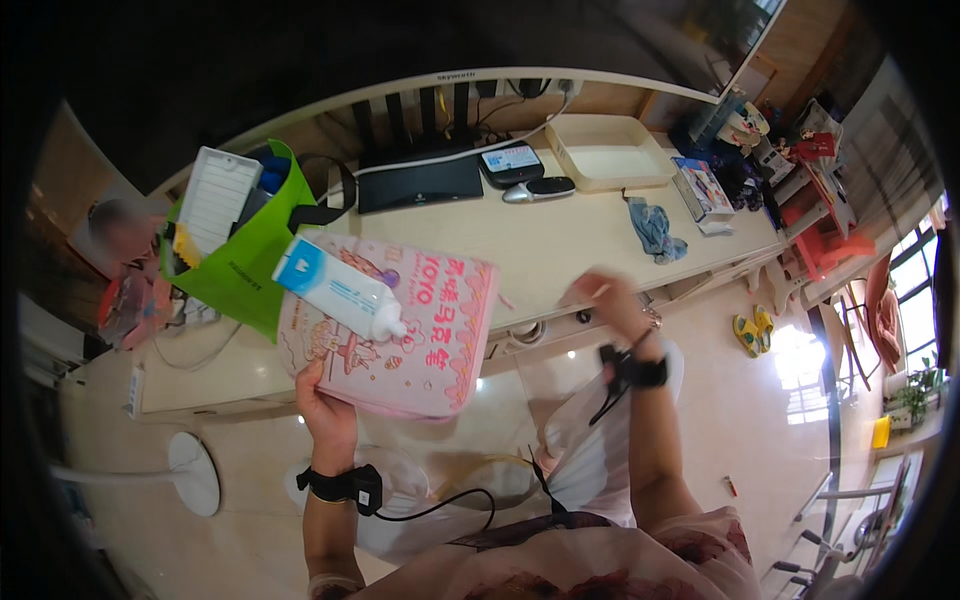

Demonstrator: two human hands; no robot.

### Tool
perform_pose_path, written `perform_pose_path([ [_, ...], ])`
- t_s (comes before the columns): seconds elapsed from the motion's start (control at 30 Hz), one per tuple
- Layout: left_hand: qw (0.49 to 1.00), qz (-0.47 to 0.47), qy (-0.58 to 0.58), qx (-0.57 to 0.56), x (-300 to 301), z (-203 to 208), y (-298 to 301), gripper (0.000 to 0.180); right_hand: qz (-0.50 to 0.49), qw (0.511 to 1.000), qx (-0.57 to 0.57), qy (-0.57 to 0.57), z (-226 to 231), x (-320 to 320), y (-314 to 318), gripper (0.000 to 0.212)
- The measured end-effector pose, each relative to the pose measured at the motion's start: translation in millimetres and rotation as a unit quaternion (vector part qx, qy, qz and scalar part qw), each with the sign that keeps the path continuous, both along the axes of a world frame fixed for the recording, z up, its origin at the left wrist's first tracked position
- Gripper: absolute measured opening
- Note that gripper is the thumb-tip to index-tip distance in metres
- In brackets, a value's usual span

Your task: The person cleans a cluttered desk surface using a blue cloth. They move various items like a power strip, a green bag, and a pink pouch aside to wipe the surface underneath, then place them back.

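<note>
My left hand (328, 418) grips the lower left corner of a flat pink case (440, 330) with cartoon drawings, its thumb on top. The case is held up over the front edge of the cream cabinet top (565, 225). On its upper face lies a white and blue squeeze tube (345, 288), slanted, with its white cap toward the lower right. To the right of the case, my right hand (607, 300) is in the air by the cabinet's front edge, apart from the case. Motion blurs its fingers, and nothing can be made out in them.
Behind the case stands a stuffed green bag (250, 250). Farther back are a black router (420, 187), a remote control (538, 190) and a cream tray (610, 152). A blue cloth (655, 230) and a box (703, 190) lie to the right. A person (125, 235) is at the far left.
</note>
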State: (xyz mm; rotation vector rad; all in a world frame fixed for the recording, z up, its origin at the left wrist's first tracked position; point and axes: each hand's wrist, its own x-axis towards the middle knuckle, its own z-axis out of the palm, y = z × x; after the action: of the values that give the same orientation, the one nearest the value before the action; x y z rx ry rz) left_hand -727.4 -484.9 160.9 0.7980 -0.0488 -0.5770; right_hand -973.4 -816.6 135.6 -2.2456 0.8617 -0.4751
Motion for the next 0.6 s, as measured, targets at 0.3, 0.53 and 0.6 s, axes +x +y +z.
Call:
perform_pose_path([
  [0.3, 0.999, 0.010, 0.040, 0.031, -37, 20, 79, 0.054, -0.119, 0.966, -0.220, 0.063, -43, -65, -170, 0.040],
  [0.53, 0.994, 0.086, 0.053, 0.051, -30, -23, 173, 0.065, 0.105, 0.962, -0.249, -0.049, -47, 29, -28, 0.041],
  [0.6, 0.992, 0.103, 0.052, 0.045, -32, -26, 180, 0.065, 0.168, 0.957, -0.235, -0.041, -40, 85, 15, 0.039],
])
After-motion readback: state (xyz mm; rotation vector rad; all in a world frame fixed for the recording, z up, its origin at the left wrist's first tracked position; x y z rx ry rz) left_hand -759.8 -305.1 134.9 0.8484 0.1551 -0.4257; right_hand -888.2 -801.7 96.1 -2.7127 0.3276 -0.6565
